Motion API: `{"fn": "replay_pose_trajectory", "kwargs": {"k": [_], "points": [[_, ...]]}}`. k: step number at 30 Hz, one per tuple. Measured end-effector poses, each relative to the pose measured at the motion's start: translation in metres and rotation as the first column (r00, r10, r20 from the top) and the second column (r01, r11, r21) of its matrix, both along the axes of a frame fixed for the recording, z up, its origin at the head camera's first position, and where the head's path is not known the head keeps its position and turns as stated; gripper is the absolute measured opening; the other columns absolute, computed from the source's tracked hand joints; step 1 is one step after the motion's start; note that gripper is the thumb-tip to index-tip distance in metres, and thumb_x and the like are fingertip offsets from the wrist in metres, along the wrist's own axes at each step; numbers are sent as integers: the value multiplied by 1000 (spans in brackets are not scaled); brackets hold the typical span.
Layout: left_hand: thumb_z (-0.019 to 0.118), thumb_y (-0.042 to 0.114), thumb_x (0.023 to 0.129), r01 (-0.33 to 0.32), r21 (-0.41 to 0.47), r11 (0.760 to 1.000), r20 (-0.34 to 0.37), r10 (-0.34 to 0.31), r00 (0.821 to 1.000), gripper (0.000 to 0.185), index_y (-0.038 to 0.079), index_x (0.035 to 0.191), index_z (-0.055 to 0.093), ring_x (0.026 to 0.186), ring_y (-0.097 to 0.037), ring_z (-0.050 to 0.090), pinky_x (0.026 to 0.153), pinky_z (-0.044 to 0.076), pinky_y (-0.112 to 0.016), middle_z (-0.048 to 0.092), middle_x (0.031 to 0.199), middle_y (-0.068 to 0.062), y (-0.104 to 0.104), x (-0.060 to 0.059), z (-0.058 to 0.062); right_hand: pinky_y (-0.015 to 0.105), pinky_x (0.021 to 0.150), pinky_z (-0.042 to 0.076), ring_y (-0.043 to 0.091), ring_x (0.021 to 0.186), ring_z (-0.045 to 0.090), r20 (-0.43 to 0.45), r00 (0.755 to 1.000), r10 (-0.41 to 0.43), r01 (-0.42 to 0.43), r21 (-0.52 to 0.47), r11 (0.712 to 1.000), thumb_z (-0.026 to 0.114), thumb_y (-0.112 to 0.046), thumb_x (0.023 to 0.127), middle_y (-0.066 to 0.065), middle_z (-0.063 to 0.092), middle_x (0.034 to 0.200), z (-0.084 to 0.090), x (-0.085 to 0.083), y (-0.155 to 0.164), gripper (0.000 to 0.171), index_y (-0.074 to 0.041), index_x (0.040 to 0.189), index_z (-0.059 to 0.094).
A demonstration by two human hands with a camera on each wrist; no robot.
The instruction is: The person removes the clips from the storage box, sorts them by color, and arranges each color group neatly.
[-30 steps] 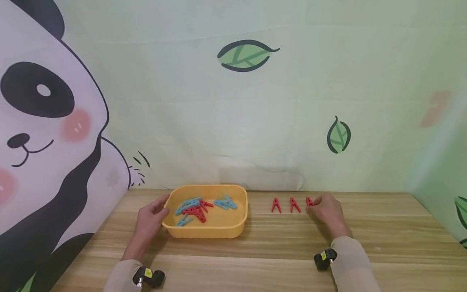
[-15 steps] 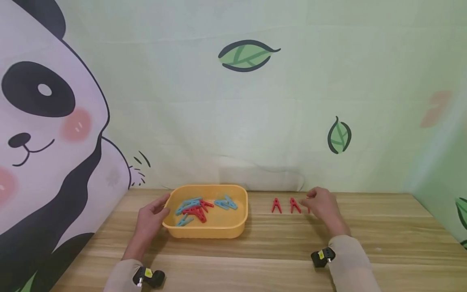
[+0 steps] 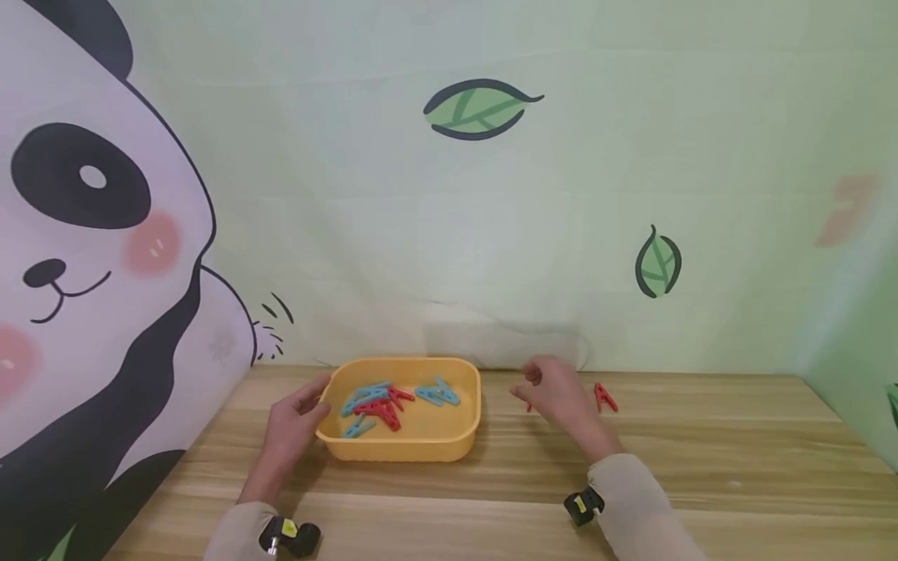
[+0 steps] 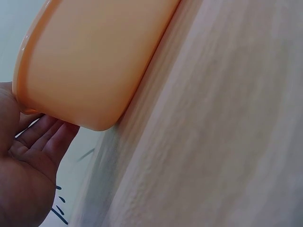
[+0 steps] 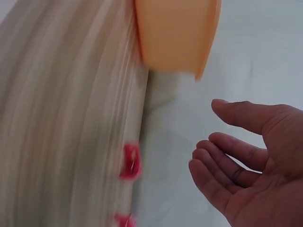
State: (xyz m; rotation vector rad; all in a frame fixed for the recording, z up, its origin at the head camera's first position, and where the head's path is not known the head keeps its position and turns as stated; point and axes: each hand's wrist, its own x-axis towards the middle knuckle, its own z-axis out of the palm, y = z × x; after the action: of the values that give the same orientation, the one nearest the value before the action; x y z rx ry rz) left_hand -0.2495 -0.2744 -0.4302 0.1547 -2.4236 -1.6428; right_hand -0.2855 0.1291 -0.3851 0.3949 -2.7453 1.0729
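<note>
A yellow plastic basin (image 3: 400, 449) stands on the wooden table with several blue clothespins (image 3: 437, 392) and red clothespins (image 3: 382, 413) inside. My left hand (image 3: 296, 421) holds its left end, thumb at the rim and fingers along the outer wall; the left wrist view shows those fingers partly behind the basin. To the basin's right, my right hand (image 3: 557, 399) hovers above the table, fingers loosely bent and thumb apart, with nothing between them. A red clothespin (image 3: 606, 397) lies on the table beyond that hand. Another pokes out at its fingertips, mostly hidden.
The wooden table (image 3: 449, 510) runs back to a pale green backdrop (image 3: 393, 234) printed with leaves and a panda. Each wrist carries a small black camera, such as the right one (image 3: 584, 506).
My right hand has left the rightmost red clothespin, moving left toward the basin and over the other clothespins. The left hand stays at the basin. The head view has shifted slightly.
</note>
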Motion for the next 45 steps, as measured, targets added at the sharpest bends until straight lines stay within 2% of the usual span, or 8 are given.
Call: {"fn": "replay_pose_trajectory", "kwargs": {"k": [4, 8, 14, 22, 24, 31, 38, 45], "points": [[58, 7, 106, 1, 3, 1000, 0, -1, 1000, 50, -1, 155, 51, 144, -40, 49, 112, 45, -43, 49, 159, -20, 0, 0, 0, 47, 91, 60, 31, 103, 67, -2, 999, 45, -45, -15, 999, 81, -13, 93, 15, 71, 110, 5, 4, -24, 31, 5, 116, 72], [58, 7, 106, -1, 12, 1000, -1, 1, 1000, 50, -1, 155, 50, 145, -40, 49, 112, 44, -42, 48, 159, -20, 0, -1, 0, 45, 90, 60, 30, 101, 66, -45, 993, 108, -108, 15, 994, 83, -12, 93, 14, 71, 108, 14, 9, -50, 29, 4, 114, 72], [59, 6, 106, -1, 16, 1000, -6, 1, 1000, 50, -1, 155, 51, 144, -40, 50, 112, 45, -43, 49, 158, -20, 0, -1, -1, 43, 87, 60, 31, 96, 67, -98, 964, 246, -242, 46, 969, 84, -9, 90, 15, 72, 103, 17, 11, -85, 27, 6, 110, 74], [59, 7, 106, -6, 19, 1000, -4, 6, 1000, 49, 0, 154, 53, 143, -39, 52, 109, 47, -40, 51, 158, -19, -1, -2, -1, 38, 84, 59, 27, 93, 68, -93, 926, 365, -359, 72, 930, 85, -9, 89, 15, 73, 99, 7, 8, -121, 25, 6, 105, 74], [59, 6, 106, -2, 21, 1000, -11, 2, 1000, 49, -1, 154, 53, 142, -39, 52, 108, 48, -38, 51, 157, -20, 0, -2, -1, 36, 82, 59, 27, 90, 68, -81, 925, 371, -364, 85, 927, 86, -8, 88, 13, 74, 95, 4, 6, -129, 24, 6, 102, 74], [60, 4, 105, 0, 24, 1000, -25, 0, 1000, 48, -3, 153, 53, 141, -39, 53, 107, 49, -36, 52, 156, -21, 1, -2, -1, 29, 79, 58, 19, 86, 66, 55, 935, 351, -353, 56, 934, 87, -9, 88, 7, 73, 92, -5, 0, -149, 20, 4, 100, 76], [59, 3, 105, -10, 35, 999, -27, 11, 1000, 48, -3, 152, 54, 141, -39, 53, 107, 49, -36, 52, 156, -21, 1, -2, -2, 27, 76, 58, 19, 85, 69, 60, 933, 355, -358, 66, 931, 90, -13, 84, 5, 76, 91, -15, -7, -157, 20, 0, 92, 76], [59, 4, 105, -9, 38, 999, -22, 10, 1000, 49, -2, 153, 53, 142, -39, 53, 109, 49, -39, 52, 156, -21, 0, -2, -1, 30, 79, 57, 18, 86, 65, 142, 938, 315, -327, 68, 943, 91, -17, 85, 2, 73, 93, -19, -14, -164, 23, -3, 95, 76]]}}
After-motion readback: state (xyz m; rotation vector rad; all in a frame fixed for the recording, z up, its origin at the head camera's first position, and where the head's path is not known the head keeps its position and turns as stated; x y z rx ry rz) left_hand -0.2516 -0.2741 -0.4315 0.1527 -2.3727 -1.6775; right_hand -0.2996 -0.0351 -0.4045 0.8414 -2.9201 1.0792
